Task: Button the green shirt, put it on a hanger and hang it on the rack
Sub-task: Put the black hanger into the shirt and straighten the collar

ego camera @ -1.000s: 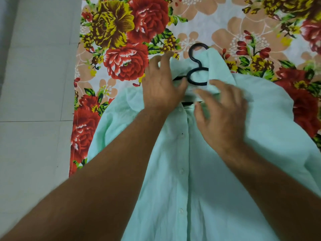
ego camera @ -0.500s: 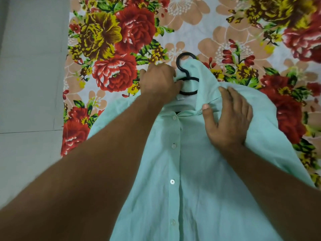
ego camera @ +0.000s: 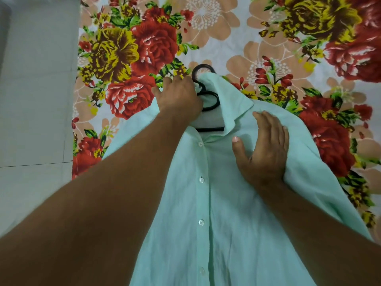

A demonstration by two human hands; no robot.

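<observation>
Red, yellow and peach flowers cover the printed cotton bedsheet (ego camera: 226,44) that fills most of your view, with a strip of pale grey tiled floor (ego camera: 35,100) along its left edge. On that sheet lies the mint-green button-up shirt (ego camera: 226,213), front up, its collar pointing away from you and its body running down between your forearms and out of the bottom of the frame.

Your right hand (ego camera: 266,149) lies flat on the shirt's right shoulder, fingers straight and close together, thumb spread toward the front placket; it grasps nothing, only presses the cloth. Your left hand (ego camera: 179,98) is clenched on the left side of the collar, knuckles up and fingertips hidden beneath, so you cannot tell whether it also clasps the hanger's neck, which it touches.

Inside the shirt sits the black plastic hanger (ego camera: 209,109): its hook pokes out past the collar onto the sheet, and its looped neck and a short dark bar show in the neck opening.

Four small white round buttons (ego camera: 201,222) show in a line down the closed front
</observation>
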